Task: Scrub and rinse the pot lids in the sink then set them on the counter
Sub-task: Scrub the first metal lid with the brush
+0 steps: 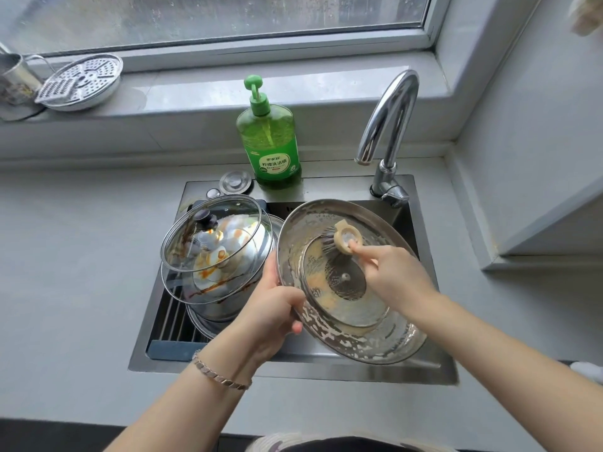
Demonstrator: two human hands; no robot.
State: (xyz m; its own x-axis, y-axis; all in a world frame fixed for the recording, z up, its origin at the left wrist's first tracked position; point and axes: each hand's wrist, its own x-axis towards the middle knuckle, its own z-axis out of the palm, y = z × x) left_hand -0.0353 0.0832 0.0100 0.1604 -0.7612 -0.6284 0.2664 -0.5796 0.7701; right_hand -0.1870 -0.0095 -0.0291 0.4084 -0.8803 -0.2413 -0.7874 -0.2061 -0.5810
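A steel pot lid (355, 334) is held tilted over the sink (293, 370), its soapy, orange-smeared underside facing me. My left hand (274, 308) grips its left rim. My right hand (391, 275) holds a beige dish brush (346, 238), forefinger stretched along it, bristles pressed to the lid's upper inside. To the left in the sink, a glass lid (212, 233) with a dark knob and sauce stains leans on a stack of further steel lids (225, 288) over a wire rack.
A green dish soap bottle (269, 138) stands behind the sink, next to a chrome faucet (388, 125) at the back right. A perforated steamer plate (81, 81) and a metal cup (16, 79) sit on the windowsill. Grey counter (65, 272) surrounds the sink.
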